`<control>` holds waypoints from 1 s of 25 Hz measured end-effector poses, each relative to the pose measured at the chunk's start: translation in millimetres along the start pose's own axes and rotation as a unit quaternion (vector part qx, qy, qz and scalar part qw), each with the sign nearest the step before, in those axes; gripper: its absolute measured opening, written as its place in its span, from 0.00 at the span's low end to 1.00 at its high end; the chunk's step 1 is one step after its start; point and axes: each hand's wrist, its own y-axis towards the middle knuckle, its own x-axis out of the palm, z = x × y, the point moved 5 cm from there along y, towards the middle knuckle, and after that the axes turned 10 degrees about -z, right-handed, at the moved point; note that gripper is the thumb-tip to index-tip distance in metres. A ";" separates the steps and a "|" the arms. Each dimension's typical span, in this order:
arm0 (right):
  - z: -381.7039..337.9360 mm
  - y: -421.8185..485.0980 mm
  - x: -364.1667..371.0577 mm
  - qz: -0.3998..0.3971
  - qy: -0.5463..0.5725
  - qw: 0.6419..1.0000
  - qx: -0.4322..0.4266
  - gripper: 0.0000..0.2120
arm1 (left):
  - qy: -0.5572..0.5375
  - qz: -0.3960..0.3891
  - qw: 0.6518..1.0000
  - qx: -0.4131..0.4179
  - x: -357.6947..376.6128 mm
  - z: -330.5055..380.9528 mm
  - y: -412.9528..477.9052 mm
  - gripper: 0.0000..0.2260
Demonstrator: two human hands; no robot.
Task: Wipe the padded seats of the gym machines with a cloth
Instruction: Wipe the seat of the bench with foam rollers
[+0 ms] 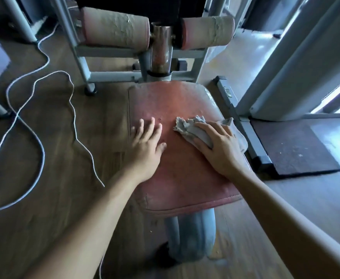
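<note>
Toward the right side of the padded seat (pixel 185 174), the right hand (pixel 219 150) presses the cloth (pixel 185 127) flat — the left hand (pixel 147 146) lies spread just beside it, the seat's length running away forward.

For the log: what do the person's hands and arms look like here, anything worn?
Left hand and right hand are bare: no gloves, rings, watch or bands seen. Both arms are uncovered right to the frame edge; no sleeve shows.
</note>
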 end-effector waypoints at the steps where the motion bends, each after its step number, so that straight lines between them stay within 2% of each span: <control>1: 0.4 0.6 -0.4 -0.004 0.006 1.000 -0.001 0.23 | 0.019 -0.004 1.000 0.017 -0.1 -1.3 -2.5 0.26; 6: 0.4 1.3 -2.4 -0.008 0.023 0.999 -0.037 0.23 | 0.021 -0.008 1.000 0.016 2.4 -3.9 -1.5 0.26; 10: -6.3 -15.0 -8.2 -0.004 0.018 0.998 -0.056 0.28 | -0.057 0.022 0.997 0.045 -1.4 -3.7 -9.1 0.24; 12: -9.2 -25.8 -8.9 0.004 0.024 0.999 -0.044 0.27 | -0.088 0.044 0.994 0.049 -2.7 -3.3 -12.0 0.22; 15: -11.0 -57.2 -10.1 0.019 0.026 0.999 -0.001 0.28 | -0.009 -0.011 1.000 0.004 2.2 7.8 -22.8 0.24; 17: -17.4 -89.8 -11.0 0.045 0.024 0.999 0.013 0.30 | 0.038 -0.067 0.997 -0.010 9.9 15.1 -40.5 0.27; 19: -21.1 -120.2 -5.9 0.082 0.006 0.996 0.023 0.25 | 0.056 -0.077 0.995 0.015 18.4 17.7 -59.4 0.27; 21: -23.0 -146.4 5.2 0.120 -0.006 0.992 0.042 0.22 | 0.023 -0.075 0.996 0.038 20.5 15.8 -72.7 0.25; 23: -27.4 -167.6 15.6 0.173 0.048 0.981 0.074 0.22 | -0.006 -0.054 0.997 0.046 19.8 12.3 -76.0 0.24; 25: -38.7 -184.4 34.5 0.220 0.147 0.956 0.125 0.20 | -0.029 -0.042 0.997 0.056 18.4 11.9 -73.6 0.24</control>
